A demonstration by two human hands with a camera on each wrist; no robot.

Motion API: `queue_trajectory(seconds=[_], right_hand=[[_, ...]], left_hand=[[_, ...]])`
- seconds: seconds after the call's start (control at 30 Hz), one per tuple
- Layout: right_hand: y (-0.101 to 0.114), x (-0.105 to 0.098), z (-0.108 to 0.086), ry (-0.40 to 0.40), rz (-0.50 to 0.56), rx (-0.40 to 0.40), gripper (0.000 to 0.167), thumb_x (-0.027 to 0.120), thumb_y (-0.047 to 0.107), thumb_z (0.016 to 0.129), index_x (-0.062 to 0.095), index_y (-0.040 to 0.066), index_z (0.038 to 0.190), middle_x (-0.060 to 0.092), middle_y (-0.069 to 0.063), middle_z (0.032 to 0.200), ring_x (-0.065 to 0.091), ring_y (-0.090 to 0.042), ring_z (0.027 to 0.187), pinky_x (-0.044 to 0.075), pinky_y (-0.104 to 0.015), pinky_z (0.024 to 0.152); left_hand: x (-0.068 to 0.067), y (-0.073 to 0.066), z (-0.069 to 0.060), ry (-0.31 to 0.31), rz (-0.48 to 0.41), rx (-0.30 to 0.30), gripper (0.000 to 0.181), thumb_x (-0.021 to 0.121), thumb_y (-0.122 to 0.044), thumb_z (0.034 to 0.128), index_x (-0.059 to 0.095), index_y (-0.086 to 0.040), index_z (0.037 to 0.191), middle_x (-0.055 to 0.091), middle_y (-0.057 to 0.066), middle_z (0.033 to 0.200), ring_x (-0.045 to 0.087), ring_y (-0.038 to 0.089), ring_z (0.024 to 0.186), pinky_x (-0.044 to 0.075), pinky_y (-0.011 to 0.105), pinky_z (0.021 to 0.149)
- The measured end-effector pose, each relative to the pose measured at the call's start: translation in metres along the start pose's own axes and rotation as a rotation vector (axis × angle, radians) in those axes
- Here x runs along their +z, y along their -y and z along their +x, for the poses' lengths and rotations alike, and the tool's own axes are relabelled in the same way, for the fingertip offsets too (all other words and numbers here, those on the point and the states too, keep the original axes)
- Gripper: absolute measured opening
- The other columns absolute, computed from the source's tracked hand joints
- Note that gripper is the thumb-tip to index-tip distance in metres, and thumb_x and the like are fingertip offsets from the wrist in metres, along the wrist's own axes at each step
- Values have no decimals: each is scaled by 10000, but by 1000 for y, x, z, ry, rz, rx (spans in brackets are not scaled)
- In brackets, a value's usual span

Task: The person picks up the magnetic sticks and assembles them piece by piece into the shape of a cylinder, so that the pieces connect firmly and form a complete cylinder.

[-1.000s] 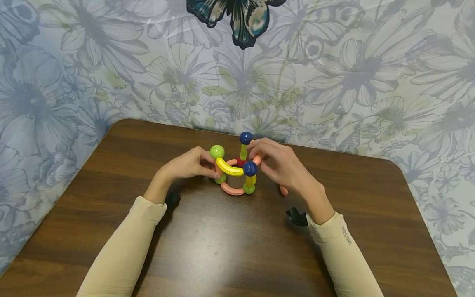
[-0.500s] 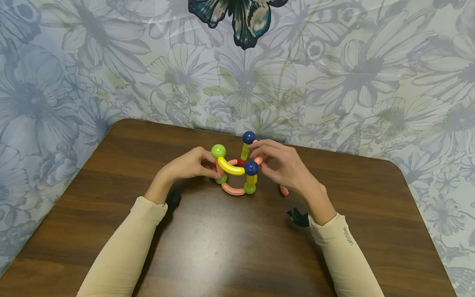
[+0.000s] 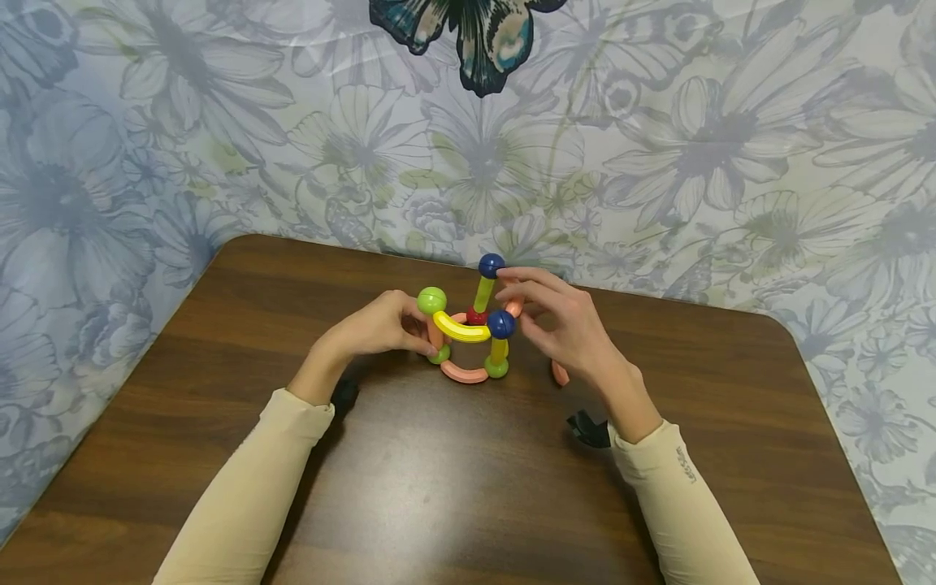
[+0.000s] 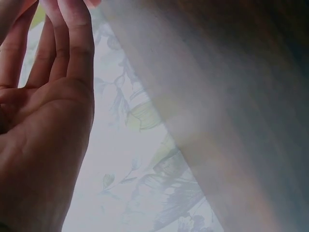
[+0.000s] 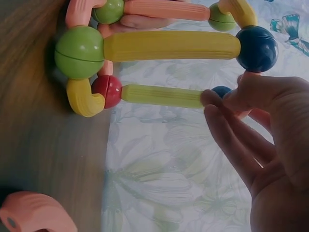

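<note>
A small frame of magnetic balls and rods stands on the table between my hands. My left hand [image 3: 376, 327] pinches its left upright pink rod [image 3: 435, 331], between a green ball [image 3: 432, 300] above and another below. A curved yellow rod [image 3: 462, 329] joins that top ball to the front blue ball [image 3: 501, 324]. The back blue ball [image 3: 491, 266] tops a lime rod [image 5: 161, 95] on a red ball [image 5: 107, 92]. My right hand [image 3: 566, 321] holds a curved pink rod [image 3: 514, 307] by the two blue balls, fingertips at the back one; its far end is hidden.
A loose pink rod [image 3: 559, 373] lies on the brown table [image 3: 439, 487] under my right hand. A patterned wall covering [image 3: 658, 162] rises right behind the table's back edge.
The frame has shifted slightly right, my left hand with it. Its back blue ball has risen a little, and my right fingers have spread toward that ball.
</note>
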State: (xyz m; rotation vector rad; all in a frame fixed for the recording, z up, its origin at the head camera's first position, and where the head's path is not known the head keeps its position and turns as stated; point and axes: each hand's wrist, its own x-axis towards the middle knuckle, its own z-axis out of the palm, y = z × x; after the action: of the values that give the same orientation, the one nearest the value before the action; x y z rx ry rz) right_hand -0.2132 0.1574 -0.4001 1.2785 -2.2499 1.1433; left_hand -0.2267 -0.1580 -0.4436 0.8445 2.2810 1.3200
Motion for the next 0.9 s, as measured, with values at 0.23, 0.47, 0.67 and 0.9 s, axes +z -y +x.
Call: queue_trajectory(seconds=[0.23,0.47,0.67,0.9], right_hand=[[0,-1,-12,-118,-17,78,449,619,-160,880,709,55,1264,674,-99,1357,757,-203,945,616,-237,748],[9,1,-36,-77,4,392,498,647,-54,848,644,102,1321,737,-58,1165,737,-179,895,631,-404,702],[14,10,-47,49,9,473,438,812,115,895,650,134,1301,727,-83,1162,730,-158,905,644,-403,752],[12,22,-49,63,-62,468,341,858,142,897,692,108,1193,736,-71,1000,731,-186,878,644,-348,750]], left_hand=[[4,-2,1,-1,12,-4,100,886,-66,842,799,-59,890,773,58,880,677,209,752,589,272,705],[7,-3,2,-24,17,1,123,905,-70,818,793,-69,870,782,62,900,681,208,738,559,250,670],[14,-6,6,-23,13,2,139,915,-74,807,788,-85,862,768,41,874,683,217,733,570,263,674],[20,-9,10,-1,2,3,160,921,-92,805,775,-92,872,746,28,811,676,195,711,561,264,660]])
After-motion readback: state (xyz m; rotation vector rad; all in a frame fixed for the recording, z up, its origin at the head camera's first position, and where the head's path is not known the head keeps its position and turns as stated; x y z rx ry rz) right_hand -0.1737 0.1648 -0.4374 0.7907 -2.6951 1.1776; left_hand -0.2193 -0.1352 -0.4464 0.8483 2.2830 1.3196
